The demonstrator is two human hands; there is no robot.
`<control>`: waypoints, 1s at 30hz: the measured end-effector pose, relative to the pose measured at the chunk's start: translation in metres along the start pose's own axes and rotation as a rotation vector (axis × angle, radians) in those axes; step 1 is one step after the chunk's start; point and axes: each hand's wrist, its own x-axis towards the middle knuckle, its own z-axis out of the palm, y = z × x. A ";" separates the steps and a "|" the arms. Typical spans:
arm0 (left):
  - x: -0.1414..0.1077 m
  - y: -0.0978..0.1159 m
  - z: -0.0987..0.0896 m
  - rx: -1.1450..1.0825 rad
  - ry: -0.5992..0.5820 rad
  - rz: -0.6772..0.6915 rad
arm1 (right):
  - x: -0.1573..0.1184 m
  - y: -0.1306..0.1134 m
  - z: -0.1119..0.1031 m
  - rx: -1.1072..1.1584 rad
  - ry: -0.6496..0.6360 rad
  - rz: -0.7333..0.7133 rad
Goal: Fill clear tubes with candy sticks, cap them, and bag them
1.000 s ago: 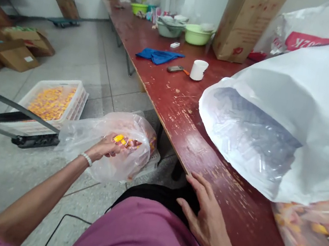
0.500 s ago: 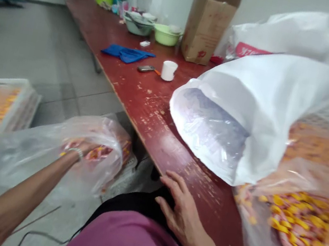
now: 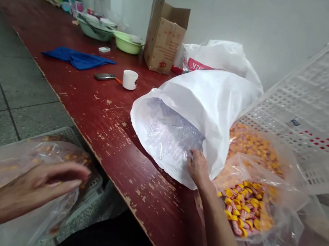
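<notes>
My right hand (image 3: 197, 167) reaches into the mouth of a white sack (image 3: 204, 89) lying on the red table. Small clear plastic tubes (image 3: 164, 133) fill its opening; the fingertips are among them, and a grip cannot be made out. My left hand (image 3: 49, 181) hovers over a clear plastic bag (image 3: 48, 149) at the lower left, fingers stretched forward with the thumb apart. Orange and pink pieces show through that bag, which rests on a crate below table height. At the right, an open clear bag holds yellow-capped pink pieces (image 3: 245, 207).
Across the red table (image 3: 110, 143) stand a white cup (image 3: 130, 80), a phone-like device (image 3: 104, 76), a blue cloth (image 3: 78, 59), basins (image 3: 127, 43) and a cardboard box (image 3: 166, 38). A white perforated crate (image 3: 310, 106) leans at the right.
My right hand has moved from the table edge into the white sack. My left hand has come up out of the lower bag. The view has turned to the right.
</notes>
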 end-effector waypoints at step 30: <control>0.241 0.105 0.096 1.017 -0.042 0.965 | -0.004 -0.043 0.022 0.064 -0.094 -0.037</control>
